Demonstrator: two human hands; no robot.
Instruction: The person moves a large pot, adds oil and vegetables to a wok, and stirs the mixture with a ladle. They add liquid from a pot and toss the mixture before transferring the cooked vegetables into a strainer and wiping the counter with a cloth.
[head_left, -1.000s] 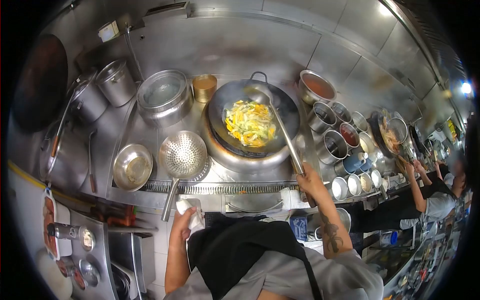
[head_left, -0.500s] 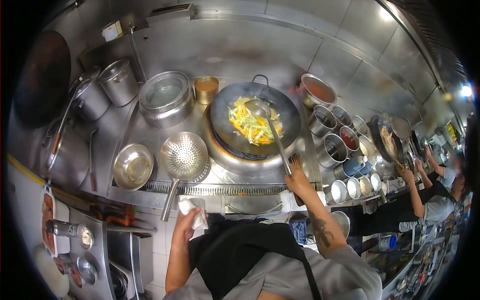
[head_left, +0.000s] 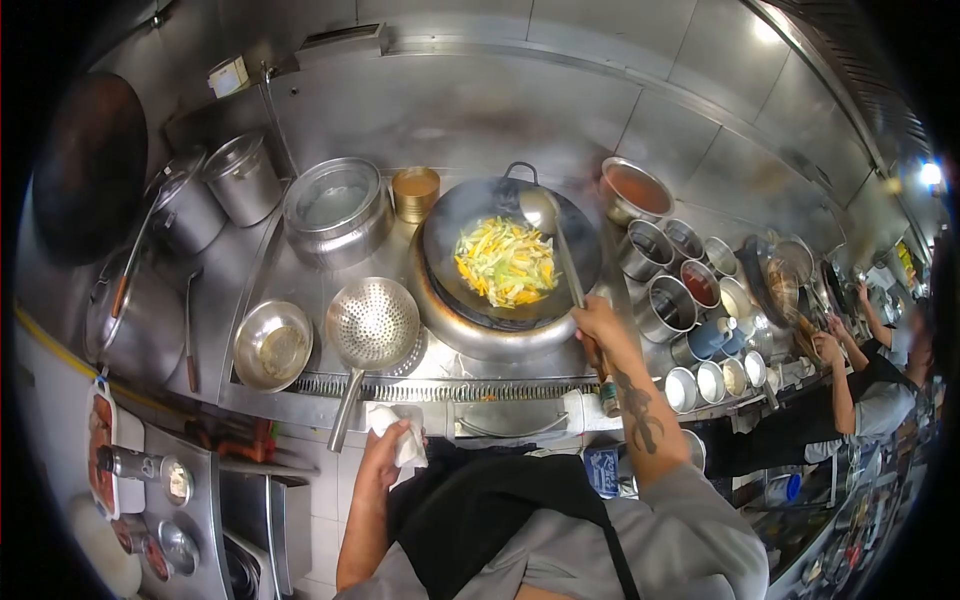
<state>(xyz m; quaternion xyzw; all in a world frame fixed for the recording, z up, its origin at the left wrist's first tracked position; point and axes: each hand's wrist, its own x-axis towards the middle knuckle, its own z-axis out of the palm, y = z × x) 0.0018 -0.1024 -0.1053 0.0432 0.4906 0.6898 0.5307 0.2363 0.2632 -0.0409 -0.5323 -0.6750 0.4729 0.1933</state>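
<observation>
My right hand (head_left: 598, 322) is closed around the long handle of a metal wok ladle (head_left: 540, 210). The ladle's bowl rests over the right far part of a dark wok (head_left: 450, 265), beside the food. In the wok lies a heap of shredded yellow, orange and pale green vegetables (head_left: 507, 262). A folded white cloth (head_left: 408, 440) is gripped in my left hand (head_left: 380, 455), low in front of the stove edge. Near that hand, a perforated strainer (head_left: 373, 322) lies on the steel top with its handle pointing toward me.
Left of the wok stand a lidded pot (head_left: 335, 210), a brass-coloured tin (head_left: 415, 195) and a shallow metal bowl (head_left: 272, 347). Several sauce containers (head_left: 668, 305) crowd the right side. A co-worker (head_left: 850, 390) works at another wok farther right.
The ladle's bowl has moved out of the vegetables toward the wok's upper right. The vegetables sit more heaped together. My right hand has shifted slightly up, and the left still holds the cloth.
</observation>
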